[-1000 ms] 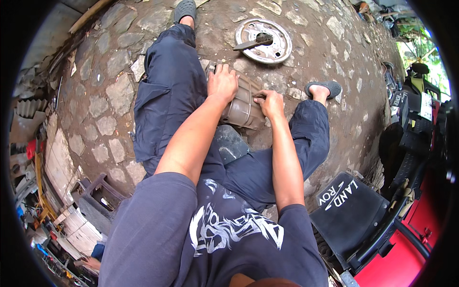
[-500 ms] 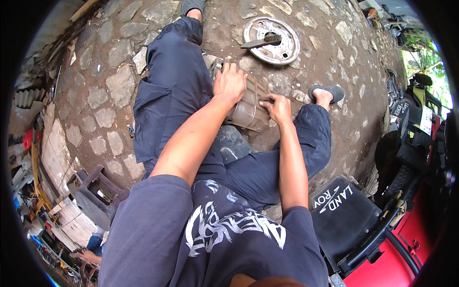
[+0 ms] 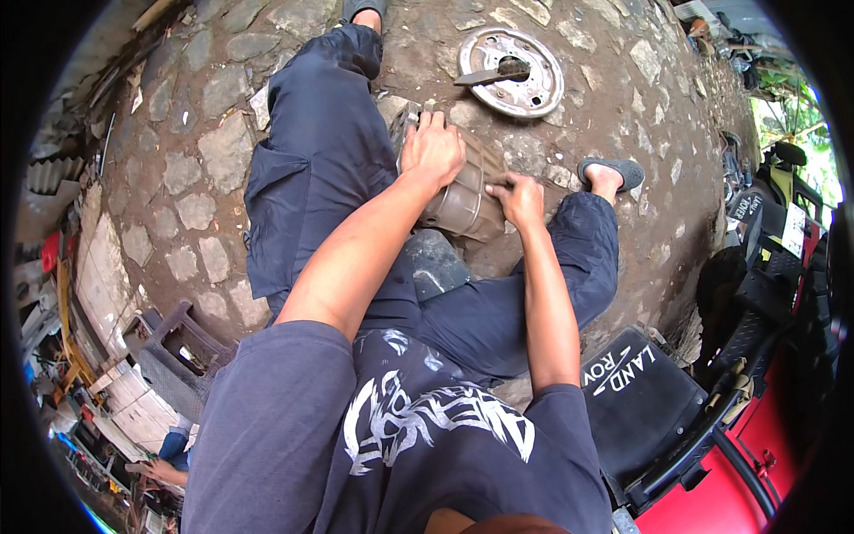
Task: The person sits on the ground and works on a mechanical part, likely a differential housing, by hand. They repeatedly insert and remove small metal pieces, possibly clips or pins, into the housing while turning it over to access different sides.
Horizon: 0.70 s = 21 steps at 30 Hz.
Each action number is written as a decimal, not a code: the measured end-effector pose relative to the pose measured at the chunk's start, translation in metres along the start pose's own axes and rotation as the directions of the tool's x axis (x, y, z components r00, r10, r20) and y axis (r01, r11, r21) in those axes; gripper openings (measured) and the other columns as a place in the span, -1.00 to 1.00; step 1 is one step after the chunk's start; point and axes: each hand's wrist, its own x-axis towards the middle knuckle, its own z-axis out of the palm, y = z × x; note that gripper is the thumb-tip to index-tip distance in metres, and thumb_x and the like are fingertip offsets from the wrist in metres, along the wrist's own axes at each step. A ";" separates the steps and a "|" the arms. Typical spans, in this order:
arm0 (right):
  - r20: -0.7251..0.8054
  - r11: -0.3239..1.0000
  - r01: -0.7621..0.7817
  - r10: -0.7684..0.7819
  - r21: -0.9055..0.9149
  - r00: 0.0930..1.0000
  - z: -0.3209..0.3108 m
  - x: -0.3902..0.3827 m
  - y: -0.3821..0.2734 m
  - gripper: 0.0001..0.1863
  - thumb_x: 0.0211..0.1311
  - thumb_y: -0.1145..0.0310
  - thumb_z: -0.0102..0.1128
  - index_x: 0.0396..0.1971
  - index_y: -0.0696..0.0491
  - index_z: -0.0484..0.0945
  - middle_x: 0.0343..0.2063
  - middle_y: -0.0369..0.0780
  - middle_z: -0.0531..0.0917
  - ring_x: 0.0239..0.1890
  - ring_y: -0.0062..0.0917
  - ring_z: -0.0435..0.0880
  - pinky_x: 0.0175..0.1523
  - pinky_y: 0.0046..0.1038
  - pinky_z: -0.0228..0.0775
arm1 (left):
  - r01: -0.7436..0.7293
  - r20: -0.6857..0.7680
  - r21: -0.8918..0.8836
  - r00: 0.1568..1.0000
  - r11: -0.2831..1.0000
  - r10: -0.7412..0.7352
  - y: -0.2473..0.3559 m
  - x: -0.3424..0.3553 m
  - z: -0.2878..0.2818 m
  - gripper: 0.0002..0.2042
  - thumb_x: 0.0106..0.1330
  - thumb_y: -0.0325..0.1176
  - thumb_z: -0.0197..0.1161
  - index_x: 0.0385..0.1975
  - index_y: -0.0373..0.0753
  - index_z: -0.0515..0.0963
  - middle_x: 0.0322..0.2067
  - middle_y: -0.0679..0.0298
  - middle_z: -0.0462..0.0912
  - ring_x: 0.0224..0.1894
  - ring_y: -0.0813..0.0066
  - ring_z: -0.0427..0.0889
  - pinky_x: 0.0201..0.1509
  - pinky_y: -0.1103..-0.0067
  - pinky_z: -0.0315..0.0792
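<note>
A brown, ribbed metal casing point(image 3: 464, 201) rests tilted on the ground between my spread legs. My left hand point(image 3: 433, 151) lies over its upper left part, with the fingers bent over the far edge and gripping it. At the casing's right side is my right hand point(image 3: 519, 198), fingers curled in and thumb pressed toward them against the ribbed face. Whether anything small sits in that pinch is too fine to make out. Below the casing, close to my lap, is a dark, worn block-like piece point(image 3: 434, 264).
Beyond the casing lies a round metal plate point(image 3: 536, 86) with a flat bar-like tool point(image 3: 480, 78) across it. A dark plastic stool point(image 3: 182, 351) stands at left. Red vehicle bodywork point(image 3: 712, 485) and a black flap point(image 3: 640, 392) are at right. Another person's hand point(image 3: 165, 472) shows lower left.
The view has shifted slightly. Both my hands stay on the casing, with only slight movement of the right fingers against its face.
</note>
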 end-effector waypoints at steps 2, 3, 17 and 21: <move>-0.010 0.999 0.043 -0.043 0.004 0.999 -0.001 -0.008 0.006 -0.69 0.11 0.23 0.58 -0.12 -0.08 0.86 -0.24 -0.09 0.85 -0.14 -0.29 0.86 0.08 -0.31 0.62 | 0.020 0.001 -0.012 1.000 1.000 -0.020 0.000 0.005 -0.003 -0.66 0.41 -0.17 0.12 -0.18 -0.29 0.74 0.06 0.01 0.59 0.25 0.03 0.50 0.31 0.06 0.43; 0.004 1.000 0.002 -0.002 0.010 1.000 -0.002 -0.007 0.005 -0.69 0.11 0.22 0.58 -0.12 -0.08 0.85 -0.24 -0.09 0.85 -0.13 -0.29 0.85 0.09 -0.31 0.62 | 0.030 -0.005 -0.019 1.000 0.999 -0.030 0.001 0.004 -0.001 -0.66 0.38 -0.16 0.13 -0.19 -0.28 0.75 0.07 0.03 0.59 0.25 0.06 0.50 0.31 0.08 0.43; -0.023 0.975 -0.209 0.211 0.078 0.977 0.000 0.016 -0.015 -0.73 0.06 0.24 0.61 -0.23 -0.03 0.84 -0.28 -0.13 0.85 -0.15 -0.28 0.84 0.07 -0.28 0.60 | 0.055 0.068 -0.065 0.996 0.996 -0.051 0.005 0.001 -0.011 -0.65 0.32 -0.24 0.10 -0.06 -0.26 0.71 0.09 -0.02 0.58 0.28 -0.01 0.47 0.39 0.07 0.38; 0.086 0.996 -0.069 0.063 0.058 0.994 0.000 0.004 0.001 -0.67 0.07 0.20 0.62 -0.14 -0.07 0.85 -0.29 -0.12 0.85 -0.17 -0.31 0.84 0.02 -0.29 0.61 | 0.066 0.088 -0.065 0.994 0.996 -0.060 0.001 0.001 -0.009 -0.67 0.30 -0.28 0.12 -0.05 -0.24 0.71 0.09 -0.02 0.57 0.28 -0.01 0.47 0.40 0.06 0.37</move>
